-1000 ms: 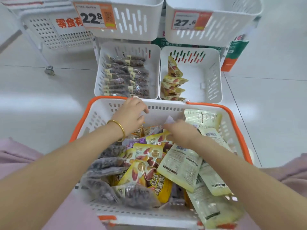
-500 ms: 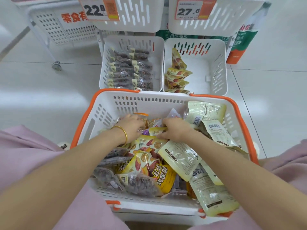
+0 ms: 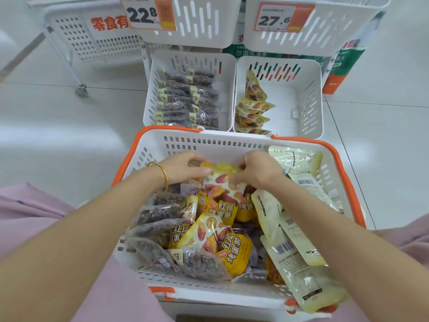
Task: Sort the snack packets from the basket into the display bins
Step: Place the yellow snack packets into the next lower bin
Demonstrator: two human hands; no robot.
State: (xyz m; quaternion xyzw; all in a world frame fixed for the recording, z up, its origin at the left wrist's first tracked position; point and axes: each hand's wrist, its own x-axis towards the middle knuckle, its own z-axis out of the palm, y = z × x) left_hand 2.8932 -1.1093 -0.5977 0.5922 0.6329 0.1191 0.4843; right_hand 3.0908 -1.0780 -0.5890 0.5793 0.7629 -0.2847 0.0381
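Note:
A white basket with an orange rim (image 3: pixel 167 130) holds several snack packets: yellow sweet-potato ones, dark see-through ones (image 3: pixel 155 213) at the left, pale green ones (image 3: pixel 294 254) at the right. At the basket's far end my left hand (image 3: pixel 183 167) and my right hand (image 3: pixel 257 170) both grip a yellow sweet-potato packet (image 3: pixel 222 180), lifted a little above the pile. Beyond the basket stand two white display bins: the left bin (image 3: pixel 228 89) is stacked with dark packets, the right bin (image 3: pixel 308 101) has yellow packets along its left side.
Two upper white bins with price tags 22.8 (image 3: pixel 144 15) and 27.6 (image 3: pixel 275 19) hang over the lower bins. A white wheeled rack (image 3: pixel 76 36) stands at the far left. Green cartons (image 3: pixel 343 63) sit behind at the right. Pink fabric lies on both sides of the basket.
Both hands dug among the packets at the far end of the basket and have now taken hold of one yellow packet and raised it. The view has moved closer.

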